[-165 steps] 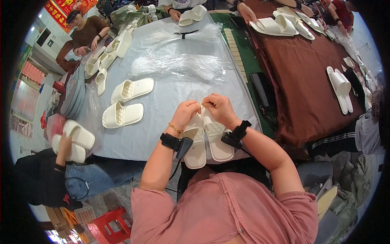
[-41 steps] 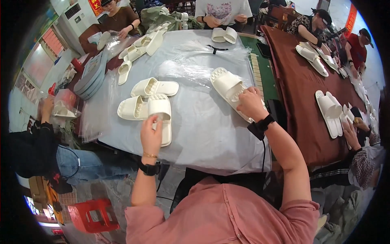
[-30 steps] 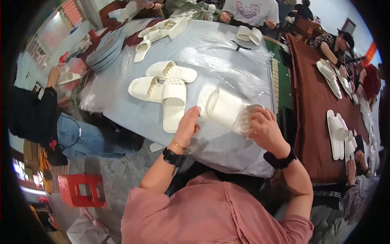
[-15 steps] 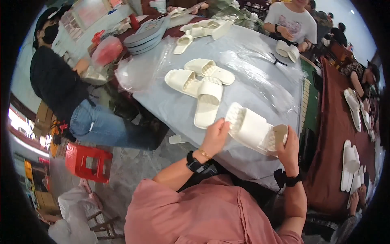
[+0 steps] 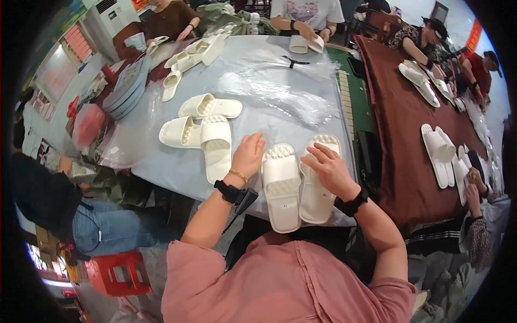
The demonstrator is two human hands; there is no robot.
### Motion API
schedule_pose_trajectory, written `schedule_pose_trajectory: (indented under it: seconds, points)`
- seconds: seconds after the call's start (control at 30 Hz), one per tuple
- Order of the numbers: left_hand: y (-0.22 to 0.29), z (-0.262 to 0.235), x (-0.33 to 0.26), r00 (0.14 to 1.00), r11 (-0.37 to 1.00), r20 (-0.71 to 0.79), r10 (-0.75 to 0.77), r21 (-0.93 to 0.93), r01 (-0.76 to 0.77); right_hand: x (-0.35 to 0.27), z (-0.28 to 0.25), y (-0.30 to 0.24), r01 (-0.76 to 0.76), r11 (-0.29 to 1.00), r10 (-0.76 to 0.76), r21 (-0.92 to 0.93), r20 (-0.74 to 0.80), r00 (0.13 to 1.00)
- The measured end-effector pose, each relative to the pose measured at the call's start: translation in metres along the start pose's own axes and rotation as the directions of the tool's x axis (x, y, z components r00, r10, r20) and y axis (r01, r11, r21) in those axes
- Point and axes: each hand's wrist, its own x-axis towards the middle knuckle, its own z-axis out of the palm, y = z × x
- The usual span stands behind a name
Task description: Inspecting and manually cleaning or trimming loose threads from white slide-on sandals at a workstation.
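Observation:
Two cream-white slippers lie side by side at the near edge of the table, toes pointing away from me: a left-lying slipper point(image 5: 283, 185) and a right-lying slipper point(image 5: 318, 200). Just left of the first one is my left hand point(image 5: 249, 156), its fingers stretched out and holding nothing. Over the strap of the other hovers my right hand point(image 5: 329, 169), fingers spread, partly hiding that strap; whether it touches cannot be told. Farther left, an upright-lying slipper point(image 5: 217, 149) overlaps a sideways slipper point(image 5: 180, 132). Behind them rests another slipper pair point(image 5: 210, 106).
Clear plastic bags point(image 5: 280, 83) cover the table's point(image 5: 253, 121) far middle. Grey-blue stacked pads point(image 5: 126, 89) and a red bundle point(image 5: 89, 125) sit left. Several slippers point(image 5: 202, 49) lie at the back. A brown-covered table point(image 5: 396, 107) stands right. Co-workers surround both tables; a red stool point(image 5: 119, 273) stands lower left.
The two slippers that were lifted in both hands now lie side by side on the table. Both hands have let go. The view has swung to the right.

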Motion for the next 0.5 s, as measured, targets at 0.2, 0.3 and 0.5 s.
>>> schedule_pose_trajectory:
  seconds: [0.2, 0.3, 0.5]
  points:
    - [0.043, -0.030, -0.030, 0.959, 0.795, 0.201, -0.202, -0.538, 0.280, -0.010, -0.014, -0.017, -0.154, 0.967, 0.159, 0.204, -0.010, 0.987]
    - [0.079, -0.042, -0.044, 0.932, 0.340, 0.338, -0.128, -0.868, 0.362, -0.002, -0.017, -0.050, -0.251, 0.614, 0.310, 0.748, 0.063, 0.949]
    - [0.107, -0.048, -0.048, 0.909, 0.128, 0.410, -0.070, -0.900, 0.416, 0.000, -0.020, -0.114, -0.387, 0.041, 0.166, 0.921, 0.376, 0.912]
